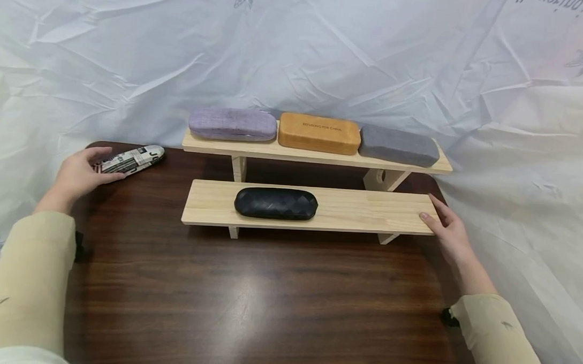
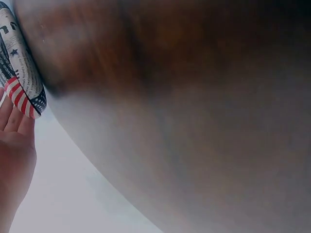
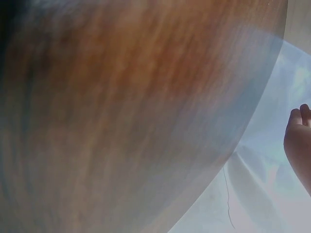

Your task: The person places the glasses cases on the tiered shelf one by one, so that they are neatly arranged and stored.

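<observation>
At the table's far left corner, my left hand (image 1: 77, 175) holds one end of a newspaper-print glasses case (image 1: 143, 158) between thumb and fingers. Red stripes and a star pattern show on that case in the left wrist view, with the fingers (image 2: 14, 116) at its end. My right hand (image 1: 448, 233) grips the right end of the lower wooden shelf (image 1: 358, 211), thumb on top and fingers at the edge. On this shelf, left of its middle, lies a black glasses case (image 1: 276, 203). The right wrist view shows only part of the right hand.
Behind and higher stands the upper wooden shelf board (image 1: 254, 147), bearing a purple glasses case (image 1: 233, 123), an orange one (image 1: 319, 133) and a grey one (image 1: 399, 145) in a row. Both shelves stand on the dark wooden table (image 1: 268, 299). White sheeting (image 1: 325, 54) hangs around the table.
</observation>
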A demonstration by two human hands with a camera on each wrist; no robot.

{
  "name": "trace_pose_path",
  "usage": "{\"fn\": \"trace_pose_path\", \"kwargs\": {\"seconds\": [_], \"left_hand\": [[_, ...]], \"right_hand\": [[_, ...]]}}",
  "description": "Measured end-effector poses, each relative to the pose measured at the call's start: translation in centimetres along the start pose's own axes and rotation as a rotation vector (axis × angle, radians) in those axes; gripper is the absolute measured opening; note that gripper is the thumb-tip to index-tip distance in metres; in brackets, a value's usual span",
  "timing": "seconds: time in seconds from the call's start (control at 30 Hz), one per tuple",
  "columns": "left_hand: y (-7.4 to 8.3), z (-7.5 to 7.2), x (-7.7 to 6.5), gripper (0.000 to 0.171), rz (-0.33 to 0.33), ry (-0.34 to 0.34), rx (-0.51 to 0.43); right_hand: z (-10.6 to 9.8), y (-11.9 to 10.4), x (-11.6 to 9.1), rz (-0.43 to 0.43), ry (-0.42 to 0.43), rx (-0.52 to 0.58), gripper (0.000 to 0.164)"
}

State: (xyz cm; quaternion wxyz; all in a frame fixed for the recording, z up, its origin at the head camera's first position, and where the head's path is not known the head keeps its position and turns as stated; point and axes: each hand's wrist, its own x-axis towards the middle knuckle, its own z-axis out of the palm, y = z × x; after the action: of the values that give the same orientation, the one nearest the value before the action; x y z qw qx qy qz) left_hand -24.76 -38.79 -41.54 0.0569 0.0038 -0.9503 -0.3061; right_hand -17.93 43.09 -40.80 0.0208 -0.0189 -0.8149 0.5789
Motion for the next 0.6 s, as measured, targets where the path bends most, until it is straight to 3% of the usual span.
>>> {"fn": "trace_pose_path", "kwargs": {"seconds": [0.6], "left_hand": [[-0.66, 0.31, 0.97, 0.077, -0.006, -0.052, 0.07]], "right_hand": [[-0.09, 0.3, 0.34, 0.003, -0.001, 0.009, 0.075]]}}
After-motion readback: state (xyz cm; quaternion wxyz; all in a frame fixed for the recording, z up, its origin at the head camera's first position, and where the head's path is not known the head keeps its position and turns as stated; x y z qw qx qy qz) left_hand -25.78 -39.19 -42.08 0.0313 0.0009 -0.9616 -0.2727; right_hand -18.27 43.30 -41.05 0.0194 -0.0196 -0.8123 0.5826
